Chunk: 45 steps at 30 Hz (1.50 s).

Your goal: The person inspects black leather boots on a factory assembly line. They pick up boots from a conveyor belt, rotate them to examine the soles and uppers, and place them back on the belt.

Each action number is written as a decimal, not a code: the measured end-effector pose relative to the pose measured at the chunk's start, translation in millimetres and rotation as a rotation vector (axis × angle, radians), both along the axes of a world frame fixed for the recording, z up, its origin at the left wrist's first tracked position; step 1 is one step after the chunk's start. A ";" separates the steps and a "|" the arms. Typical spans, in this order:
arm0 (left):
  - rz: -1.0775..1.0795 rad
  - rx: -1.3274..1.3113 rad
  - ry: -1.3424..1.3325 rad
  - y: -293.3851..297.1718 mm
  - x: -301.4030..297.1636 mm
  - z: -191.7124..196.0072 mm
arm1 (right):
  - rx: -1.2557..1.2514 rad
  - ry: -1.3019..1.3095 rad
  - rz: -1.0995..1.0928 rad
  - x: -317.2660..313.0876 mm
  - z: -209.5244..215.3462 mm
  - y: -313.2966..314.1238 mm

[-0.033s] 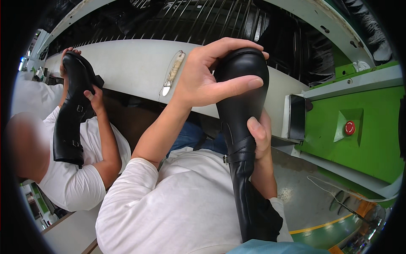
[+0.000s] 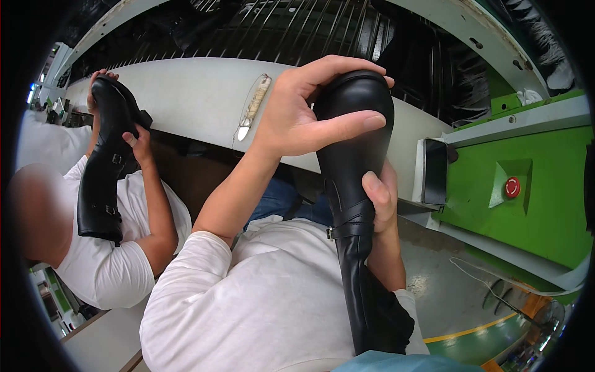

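Observation:
A tall black leather boot is held up in front of my chest, toe upward, its shaft hanging down toward my lap. My left hand is wrapped round the toe, thumb across the upper and fingers curled over the tip. Lower down, my right hand grips the boot near the ankle from the right side; its thumb lies on the leather and its other fingers are hidden behind. Just below that thumb, a strap with a small metal buckle crosses the boot. The sole faces away and is out of sight.
A white ledge runs ahead, with a knife with a wrapped handle on it. Beyond lies a rack of metal rollers. At right stands a green machine with a red button. A co-worker at left holds another black boot.

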<state>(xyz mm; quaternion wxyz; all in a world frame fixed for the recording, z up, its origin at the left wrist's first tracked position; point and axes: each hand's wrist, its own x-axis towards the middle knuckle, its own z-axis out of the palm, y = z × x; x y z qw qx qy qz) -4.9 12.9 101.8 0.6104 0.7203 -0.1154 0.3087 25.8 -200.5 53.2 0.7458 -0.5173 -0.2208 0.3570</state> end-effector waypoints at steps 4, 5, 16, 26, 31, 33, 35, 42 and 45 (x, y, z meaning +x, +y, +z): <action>0.011 -0.152 0.034 -10.8 -5.3 5.7 | 0.007 0.016 -0.032 -3.2 -3.9 2.5; 0.012 -0.153 0.035 -12.4 -6.4 5.6 | 0.005 0.019 -0.037 -3.0 -5.4 1.7; 0.002 -0.043 0.039 -17.4 -20.8 17.9 | -0.009 -0.016 -0.061 -11.3 3.2 -9.9; 0.154 0.167 0.041 -21.0 -41.5 42.6 | 0.037 -0.213 0.031 -9.4 -5.7 -12.8; 0.161 0.064 -0.046 -24.4 -47.1 39.3 | 0.072 -0.096 -0.071 -8.2 -50.6 -23.5; 0.197 0.056 -0.051 -23.6 -55.6 44.1 | 0.065 -0.153 -0.118 -1.9 -101.1 -39.8; 0.221 0.000 -0.069 -24.1 -60.0 40.7 | -0.035 -0.064 -0.202 -12.4 -114.3 -29.0; 0.130 -0.311 -0.144 -18.7 -76.5 -6.7 | 0.033 -1.011 -0.533 14.5 -117.1 -29.7; -0.011 -0.421 -0.029 4.6 -99.4 -27.1 | -0.114 -1.199 -0.448 51.7 -113.9 -70.6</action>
